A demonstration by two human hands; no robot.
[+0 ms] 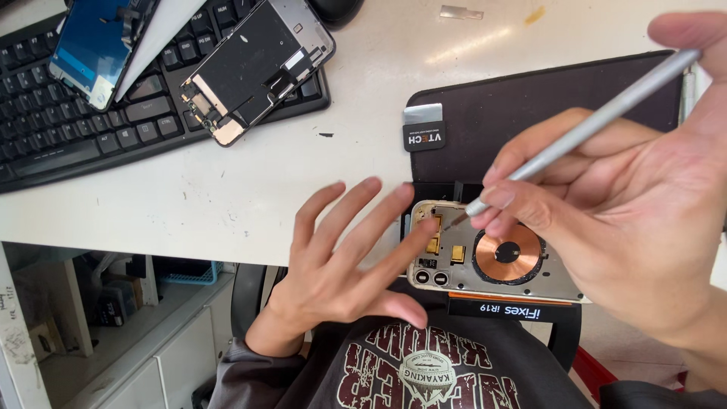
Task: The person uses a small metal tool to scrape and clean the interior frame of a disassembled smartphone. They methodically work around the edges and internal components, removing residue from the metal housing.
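A black keyboard lies well beyond the left hand, carrying two phone screens, on the white tabletop.

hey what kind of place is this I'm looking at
Probably a phone repair bench. An opened phone housing with a copper coil sits in a holder, the right hand works on it with a thin metal tool, and detached phone screens lie on a keyboard.

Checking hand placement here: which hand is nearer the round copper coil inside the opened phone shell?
Right. The right hand hovers over the copper coil holding a grey metal tool; the left hand rests at the phone shell's far end.
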